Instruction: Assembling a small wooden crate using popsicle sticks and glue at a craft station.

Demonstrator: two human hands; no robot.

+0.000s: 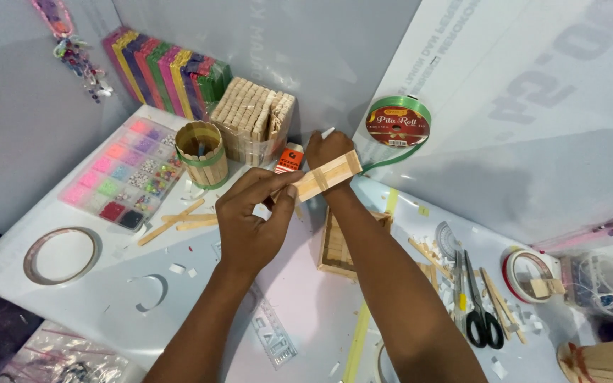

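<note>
My left hand (250, 223) pinches one end of a small panel of craft sticks (324, 176), thumb and forefinger closed on its near tip. My right hand (329, 150) grips the far end, fingers wrapped round it, so the panel hangs in the air between both hands, above the table (200, 305) and tilted up toward the right. Pale strips of tape cross the sticks.

Under my right forearm sits a square craft-stick tray (335, 248), partly hidden by the arm. Behind the panel stands a little orange glue bottle (289, 159), and beyond it a bundle of plain sticks (253, 117) beside a round stick-built cup (202, 152) banded in green. Coloured sticks (164, 74) lean on the wall. A bead organiser box (125, 174) lies to the left, with loose sticks (175, 221) and a tape roll (60, 255) near it. A green ribbon spool (397, 122) rests against the right panel. Black-handled scissors (480, 301) and another tape roll (530, 273) lie to my right; a clear ruler (271, 333) lies below my left wrist.
</note>
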